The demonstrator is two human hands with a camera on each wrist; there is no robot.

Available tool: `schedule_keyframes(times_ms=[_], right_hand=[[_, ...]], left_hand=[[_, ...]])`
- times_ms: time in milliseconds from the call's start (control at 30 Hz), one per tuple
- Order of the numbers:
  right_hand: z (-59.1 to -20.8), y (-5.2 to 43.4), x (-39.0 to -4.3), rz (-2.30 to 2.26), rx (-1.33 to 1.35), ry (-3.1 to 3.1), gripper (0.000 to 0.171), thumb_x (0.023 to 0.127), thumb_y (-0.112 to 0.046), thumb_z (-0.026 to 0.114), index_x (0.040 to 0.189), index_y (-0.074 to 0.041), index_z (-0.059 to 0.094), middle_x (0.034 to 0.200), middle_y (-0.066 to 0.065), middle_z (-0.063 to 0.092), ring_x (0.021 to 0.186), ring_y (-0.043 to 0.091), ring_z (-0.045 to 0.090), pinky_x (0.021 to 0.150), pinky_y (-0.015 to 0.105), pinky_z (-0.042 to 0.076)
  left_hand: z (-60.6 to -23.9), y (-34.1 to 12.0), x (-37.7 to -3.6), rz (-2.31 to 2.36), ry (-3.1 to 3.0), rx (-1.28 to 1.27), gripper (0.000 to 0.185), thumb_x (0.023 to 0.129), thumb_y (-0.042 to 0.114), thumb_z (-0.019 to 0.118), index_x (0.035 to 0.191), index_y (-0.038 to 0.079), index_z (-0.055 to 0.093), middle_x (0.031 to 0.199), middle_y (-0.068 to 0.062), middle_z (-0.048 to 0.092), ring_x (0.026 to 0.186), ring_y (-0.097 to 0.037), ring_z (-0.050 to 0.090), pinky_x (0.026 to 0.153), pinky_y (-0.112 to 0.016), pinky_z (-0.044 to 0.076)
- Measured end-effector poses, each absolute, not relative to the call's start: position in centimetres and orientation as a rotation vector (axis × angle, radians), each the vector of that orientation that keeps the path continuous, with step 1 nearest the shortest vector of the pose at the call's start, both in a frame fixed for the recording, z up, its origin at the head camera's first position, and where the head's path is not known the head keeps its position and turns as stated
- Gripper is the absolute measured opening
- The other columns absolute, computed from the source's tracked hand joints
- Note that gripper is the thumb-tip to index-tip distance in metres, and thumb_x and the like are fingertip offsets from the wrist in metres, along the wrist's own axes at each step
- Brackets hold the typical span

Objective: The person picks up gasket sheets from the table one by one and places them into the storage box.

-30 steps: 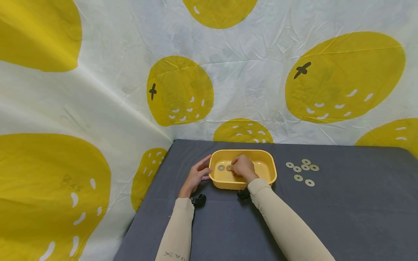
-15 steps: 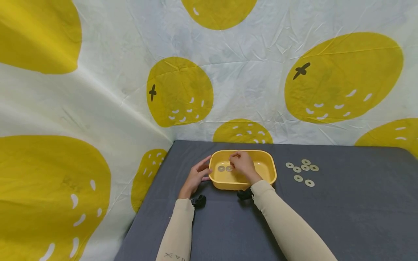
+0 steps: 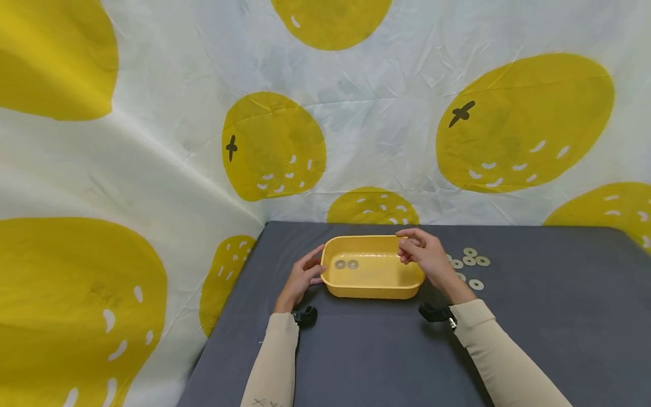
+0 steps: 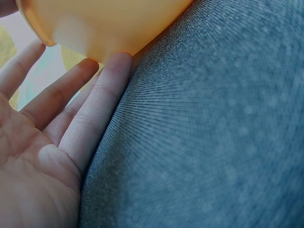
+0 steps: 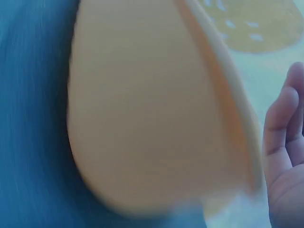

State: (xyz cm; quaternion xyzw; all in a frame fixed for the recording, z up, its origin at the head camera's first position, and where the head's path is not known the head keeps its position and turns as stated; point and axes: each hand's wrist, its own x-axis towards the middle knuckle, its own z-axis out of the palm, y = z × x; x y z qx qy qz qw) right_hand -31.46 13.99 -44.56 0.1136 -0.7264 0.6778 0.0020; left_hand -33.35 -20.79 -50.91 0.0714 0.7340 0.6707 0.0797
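Head view: yellow tub near the table's far edge, toward the far left corner. Two washers flat inside at the tub's left end. Left hand flat against the tub's left wall, fingers straight, gripping nothing. Right hand raised over the tub's right rim, fingers loosely bent, empty. Loose washers on the table just right of the tub, partly hidden behind the right hand.

Left wrist view: straight fingertips touching the tub's rounded lower wall where it meets the grey table.

Right wrist view: blurred; tub wall filling the frame, relaxed fingers beside the rim, not touching.
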Motion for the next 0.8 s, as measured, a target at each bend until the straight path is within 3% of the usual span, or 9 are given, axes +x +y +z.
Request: schedule_keyframes(times_ms=[233, 433, 600, 667, 800], right_hand=[[-45.1, 21.3, -30.7, 2.145, 0.109, -2.148, 0.018, 0.103, -0.022, 0.063, 0.118, -0.013, 0.064, 0.079, -0.006, 0.072, 0.068, 0.009, 0.068, 0.064, 0.023, 0.059], [-46.4, 26.7, -30.5, 2.361, -0.116, -1.897, 0.009, 0.102, -0.020, 0.064, 0.110, -0.019, 0.066, 0.079, -0.006, 0.070, 0.067, 0.007, 0.065, 0.061, 0.020, 0.057], [-47.7, 29.2, -31.0, 2.226, -0.230, -2.067, 0.005, 0.102, -0.023, 0.063, 0.107, -0.022, 0.064, 0.078, -0.011, 0.069, 0.068, 0.006, 0.065, 0.062, 0.021, 0.057], [-48.2, 29.7, -31.2, 2.130, -0.248, -2.185, 0.010, 0.102, -0.025, 0.062, 0.111, -0.020, 0.062, 0.079, -0.014, 0.069, 0.070, 0.005, 0.066, 0.063, 0.022, 0.058], [-49.1, 30.5, -31.4, 1.800, -0.258, -2.475, 0.039, 0.104, -0.028, 0.060, 0.132, -0.002, 0.058, 0.081, -0.014, 0.070, 0.071, 0.003, 0.067, 0.065, 0.023, 0.059]], left_hand=[[-51.0, -20.9, -33.4, 2.007, 2.191, 0.201, 0.060, 0.095, 0.019, 0.069, 0.148, 0.040, 0.053, 0.148, -0.010, 0.057, 0.129, -0.029, 0.063, 0.091, -0.039, 0.062], [-51.2, -20.7, -33.5, 2.008, 2.184, 0.229, 0.059, 0.095, 0.021, 0.069, 0.148, 0.040, 0.053, 0.148, -0.008, 0.058, 0.127, -0.026, 0.064, 0.091, -0.039, 0.062], [-51.5, -20.8, -33.5, 2.017, 2.177, 0.245, 0.059, 0.096, 0.018, 0.067, 0.150, 0.039, 0.052, 0.148, -0.009, 0.057, 0.128, -0.028, 0.063, 0.092, -0.039, 0.061], [-51.6, -20.9, -33.5, 2.022, 2.186, 0.246, 0.059, 0.097, 0.017, 0.067, 0.150, 0.038, 0.052, 0.148, -0.009, 0.057, 0.128, -0.029, 0.063, 0.092, -0.039, 0.061], [-51.8, -21.0, -33.4, 2.021, 2.209, 0.254, 0.059, 0.097, 0.017, 0.067, 0.150, 0.038, 0.052, 0.148, -0.010, 0.057, 0.129, -0.031, 0.062, 0.092, -0.039, 0.061]])
